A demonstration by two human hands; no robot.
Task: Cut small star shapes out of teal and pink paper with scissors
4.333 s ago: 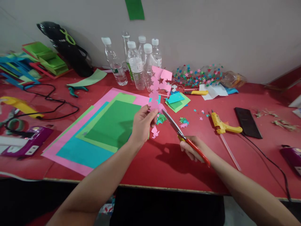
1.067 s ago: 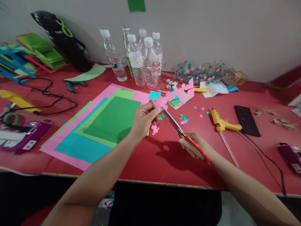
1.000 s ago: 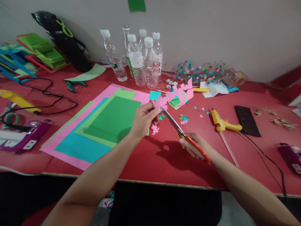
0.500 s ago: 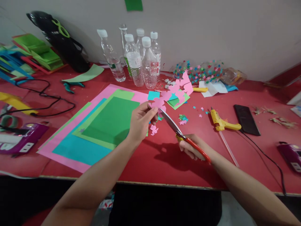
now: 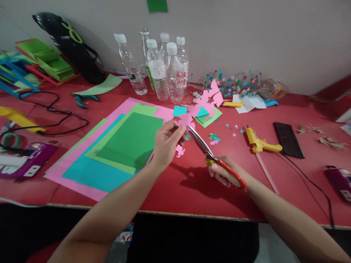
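My left hand (image 5: 169, 140) pinches a small piece of pink paper (image 5: 188, 126) between thumb and fingertips. My right hand (image 5: 222, 171) is wrapped round the red handles of a pair of scissors (image 5: 201, 142). The blade tips reach the edge of the pink paper, close to my left fingertips. Behind them lie cut pink paper scraps (image 5: 216, 98). Little paper stars (image 5: 214, 138) and pink offcuts (image 5: 180, 151) rest below. Coloured paper sheets (image 5: 128, 138), green on top, are stacked left of my left hand.
Several plastic bottles (image 5: 157, 69) stand by the wall, beside a bottle covered in stars (image 5: 233, 83). To the right are a yellow glue gun (image 5: 259, 142) with its cord and a black phone (image 5: 289, 139). Pliers (image 5: 82, 100), a black bottle (image 5: 74, 51) and a purple device (image 5: 30, 160) are at left.
Both hands stay almost in place. The scissor blades look slightly further apart at the pink paper; the whole view has shifted a little.
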